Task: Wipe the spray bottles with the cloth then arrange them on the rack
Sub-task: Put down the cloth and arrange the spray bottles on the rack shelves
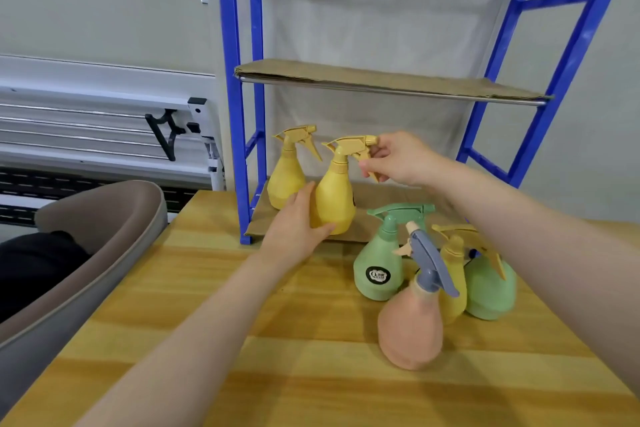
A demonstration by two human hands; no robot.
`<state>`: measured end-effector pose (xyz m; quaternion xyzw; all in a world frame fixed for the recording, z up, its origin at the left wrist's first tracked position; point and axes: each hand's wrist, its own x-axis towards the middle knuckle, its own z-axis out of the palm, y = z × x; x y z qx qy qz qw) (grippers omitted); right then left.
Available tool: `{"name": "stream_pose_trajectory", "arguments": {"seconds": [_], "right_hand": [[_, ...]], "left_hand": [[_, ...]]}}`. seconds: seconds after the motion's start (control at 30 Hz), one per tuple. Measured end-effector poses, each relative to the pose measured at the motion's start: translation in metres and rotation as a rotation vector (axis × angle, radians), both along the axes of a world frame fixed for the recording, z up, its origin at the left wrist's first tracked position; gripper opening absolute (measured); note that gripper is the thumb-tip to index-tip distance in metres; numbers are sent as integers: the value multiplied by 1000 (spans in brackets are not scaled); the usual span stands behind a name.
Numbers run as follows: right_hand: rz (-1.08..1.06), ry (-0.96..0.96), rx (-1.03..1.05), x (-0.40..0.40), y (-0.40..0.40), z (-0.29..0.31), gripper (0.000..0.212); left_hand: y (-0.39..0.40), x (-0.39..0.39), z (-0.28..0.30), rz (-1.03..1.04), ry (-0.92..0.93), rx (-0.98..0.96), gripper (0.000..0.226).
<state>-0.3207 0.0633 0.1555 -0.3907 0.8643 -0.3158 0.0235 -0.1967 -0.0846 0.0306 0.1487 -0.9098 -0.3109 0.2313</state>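
Note:
A yellow spray bottle [334, 199] stands at the front of the blue rack's [232, 87] lower cardboard shelf [388, 215]. My left hand [294, 229] holds its body from the left side. My right hand [394, 158] pinches its trigger and nozzle. A second yellow bottle [285, 177] stands just behind it on the same shelf. On the wooden table [242, 340] to the right stand a green bottle [379, 265] with a black label, a pink bottle [410, 326] with a grey-blue trigger, another yellow bottle [452, 284] and a second green bottle [490, 291]. No cloth is in view.
The rack's upper shelf [381, 80] carries cardboard and holds nothing. A grey-brown chair [86, 253] sits at the table's left edge. White metal framing [104, 121] lies behind it by the wall.

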Motion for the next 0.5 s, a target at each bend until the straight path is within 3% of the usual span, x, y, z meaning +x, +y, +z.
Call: {"name": "stream_pose_trajectory", "arguments": {"seconds": [0.13, 0.33, 0.5], "right_hand": [[-62, 17, -2, -27, 3, -3, 6], [-168, 107, 60, -56, 3, -6, 12], [-215, 80, 59, -68, -4, -9, 12]], "left_hand": [[-1, -20, -6, -29, -64, -50, 83], [-3, -29, -22, -83, -355, -341, 56], [-3, -29, -26, -69, -335, -457, 51]]}}
